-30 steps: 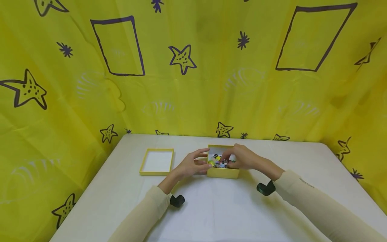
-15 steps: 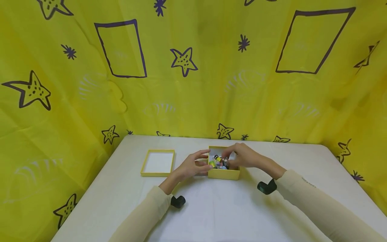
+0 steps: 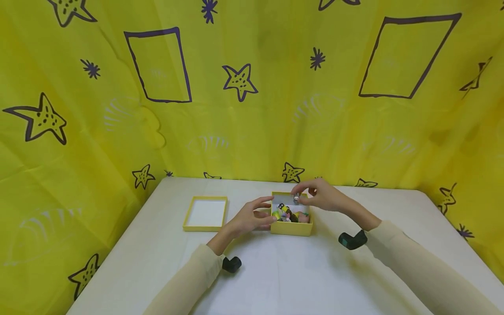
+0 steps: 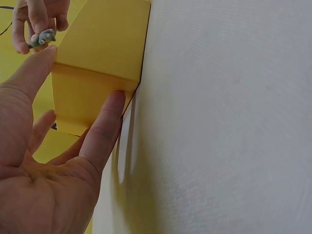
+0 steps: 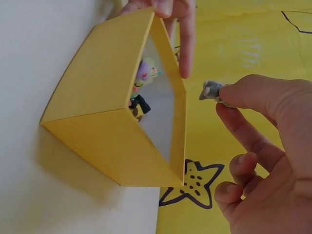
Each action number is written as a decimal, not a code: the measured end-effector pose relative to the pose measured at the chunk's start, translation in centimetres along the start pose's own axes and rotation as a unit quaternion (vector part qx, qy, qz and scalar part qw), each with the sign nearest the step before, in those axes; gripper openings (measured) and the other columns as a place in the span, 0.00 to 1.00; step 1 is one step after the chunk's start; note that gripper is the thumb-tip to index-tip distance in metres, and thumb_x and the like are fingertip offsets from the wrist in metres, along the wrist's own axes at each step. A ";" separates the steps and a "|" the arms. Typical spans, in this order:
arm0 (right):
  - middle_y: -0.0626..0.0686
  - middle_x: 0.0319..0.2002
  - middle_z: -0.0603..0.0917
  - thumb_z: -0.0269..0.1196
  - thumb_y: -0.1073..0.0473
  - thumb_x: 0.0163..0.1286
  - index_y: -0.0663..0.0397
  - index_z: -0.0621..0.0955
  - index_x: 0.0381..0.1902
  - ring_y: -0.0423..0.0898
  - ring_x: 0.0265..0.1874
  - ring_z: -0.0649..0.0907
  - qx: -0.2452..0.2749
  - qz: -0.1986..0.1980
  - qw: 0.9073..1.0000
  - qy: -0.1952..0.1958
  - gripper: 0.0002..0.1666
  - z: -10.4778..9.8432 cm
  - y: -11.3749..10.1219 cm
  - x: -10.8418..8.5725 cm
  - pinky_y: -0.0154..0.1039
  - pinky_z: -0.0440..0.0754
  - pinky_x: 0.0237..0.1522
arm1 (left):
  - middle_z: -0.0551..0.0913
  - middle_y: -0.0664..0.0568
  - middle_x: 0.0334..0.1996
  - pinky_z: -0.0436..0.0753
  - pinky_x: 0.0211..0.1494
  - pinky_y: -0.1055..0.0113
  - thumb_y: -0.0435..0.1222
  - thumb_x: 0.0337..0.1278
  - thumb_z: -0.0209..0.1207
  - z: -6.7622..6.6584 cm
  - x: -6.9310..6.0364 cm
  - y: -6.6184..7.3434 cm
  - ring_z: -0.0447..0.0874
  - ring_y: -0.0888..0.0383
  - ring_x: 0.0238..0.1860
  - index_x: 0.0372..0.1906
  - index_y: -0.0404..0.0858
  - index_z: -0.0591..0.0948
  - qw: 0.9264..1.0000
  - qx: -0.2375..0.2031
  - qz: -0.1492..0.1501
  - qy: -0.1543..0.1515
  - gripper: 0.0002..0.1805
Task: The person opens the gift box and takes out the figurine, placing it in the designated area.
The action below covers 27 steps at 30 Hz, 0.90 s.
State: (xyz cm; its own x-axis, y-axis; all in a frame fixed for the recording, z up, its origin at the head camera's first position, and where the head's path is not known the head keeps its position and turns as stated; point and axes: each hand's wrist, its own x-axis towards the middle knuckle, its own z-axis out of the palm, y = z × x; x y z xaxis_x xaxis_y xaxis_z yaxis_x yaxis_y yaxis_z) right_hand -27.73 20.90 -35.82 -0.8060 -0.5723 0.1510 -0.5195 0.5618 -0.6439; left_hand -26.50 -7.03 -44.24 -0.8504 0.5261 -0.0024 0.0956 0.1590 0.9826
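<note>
In the head view, a yellow box (image 3: 290, 229) stands without its lid, with several small colourful figurines (image 3: 284, 214) lying inside. My right hand (image 3: 323, 195) is raised over the box's right back part. Between thumb and index finger it pinches a small grey animal figurine (image 5: 211, 91); its other fingers are loosely bent in the right wrist view. My left hand (image 3: 250, 215) rests against the box's left side with spread fingers. Seen from the left wrist, one fingertip touches the side wall (image 4: 92, 97) low down, and another digit is at the upper corner.
A shallow yellow lid (image 3: 204, 213) with a white inside lies to the left of the box. Both rest on a white-covered table (image 3: 252, 280). Behind it hangs a yellow curtain (image 3: 271, 127) with dark star drawings.
My right hand has lifted from inside the box, bringing the grey figurine up with it. A pink figurine at the box's right is now uncovered. My left hand has stayed in place.
</note>
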 end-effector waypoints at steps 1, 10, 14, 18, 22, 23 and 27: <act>0.48 0.42 0.88 0.69 0.65 0.69 0.53 0.88 0.49 0.48 0.31 0.73 0.002 0.003 1.000 0.005 0.12 -0.1 -0.1 0.0 0.34 0.70 0.30 | 0.69 0.36 0.71 0.88 0.53 0.57 0.35 0.65 0.69 0.0 0.0 0.0 0.79 0.41 0.63 0.79 0.42 0.65 1.000 -0.001 0.000 0.000 0.40; 0.52 0.44 0.87 0.70 0.62 0.70 0.52 0.87 0.51 0.49 0.31 0.73 0.031 0.030 0.998 0.041 0.13 -0.7 -0.3 -0.2 0.35 0.70 0.30 | 0.69 0.36 0.71 0.88 0.53 0.57 0.35 0.65 0.69 0.0 0.0 0.0 0.79 0.41 0.63 0.79 0.43 0.65 1.000 0.010 0.000 0.004 0.40; 0.53 0.45 0.87 0.70 0.61 0.70 0.52 0.87 0.51 0.49 0.32 0.73 0.037 0.032 0.998 0.044 0.13 -0.8 0.0 -0.2 0.35 0.70 0.30 | 0.69 0.37 0.71 0.88 0.53 0.58 0.36 0.66 0.69 0.1 0.0 -0.1 0.78 0.40 0.64 0.79 0.44 0.65 1.000 0.018 0.002 0.005 0.40; 0.53 0.46 0.87 0.70 0.61 0.70 0.52 0.87 0.52 0.49 0.32 0.73 0.043 0.032 0.998 0.045 0.13 -0.8 0.2 -0.4 0.35 0.70 0.30 | 0.70 0.37 0.71 0.88 0.54 0.57 0.36 0.66 0.68 0.1 0.0 -0.2 0.78 0.39 0.65 0.79 0.44 0.65 1.000 0.024 0.007 0.005 0.40; 0.54 0.47 0.87 0.70 0.60 0.70 0.52 0.87 0.53 0.49 0.32 0.73 0.048 0.034 0.997 0.042 0.14 -1.0 0.4 -0.5 0.35 0.70 0.30 | 0.71 0.38 0.70 0.87 0.56 0.56 0.36 0.66 0.68 0.1 0.0 -0.3 0.78 0.40 0.64 0.79 0.44 0.65 0.999 0.037 0.014 0.007 0.39; 0.54 0.47 0.87 0.70 0.60 0.70 0.52 0.87 0.53 0.49 0.32 0.73 0.049 0.035 0.997 0.042 0.14 -1.1 0.4 -0.5 0.35 0.70 0.29 | 0.71 0.38 0.70 0.86 0.57 0.56 0.36 0.66 0.68 0.1 0.0 -0.3 0.79 0.41 0.63 0.79 0.44 0.65 0.999 0.040 0.015 0.009 0.39; 0.55 0.48 0.87 0.69 0.60 0.71 0.53 0.87 0.53 0.49 0.31 0.73 0.049 0.039 0.997 0.037 0.14 -1.3 0.7 -0.5 0.35 0.69 0.27 | 0.72 0.38 0.69 0.87 0.56 0.57 0.35 0.65 0.68 0.1 0.0 -0.2 0.80 0.44 0.60 0.78 0.43 0.66 0.999 0.036 0.015 0.012 0.39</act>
State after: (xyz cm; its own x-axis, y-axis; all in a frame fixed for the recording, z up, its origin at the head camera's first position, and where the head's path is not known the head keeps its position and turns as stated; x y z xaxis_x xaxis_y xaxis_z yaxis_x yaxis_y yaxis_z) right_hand -28.08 22.36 -35.38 -0.8631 -0.4821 0.1505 -0.4278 0.5393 -0.7253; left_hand -26.46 -7.02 -44.50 -0.8583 0.5121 0.0322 0.1579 0.2040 0.9662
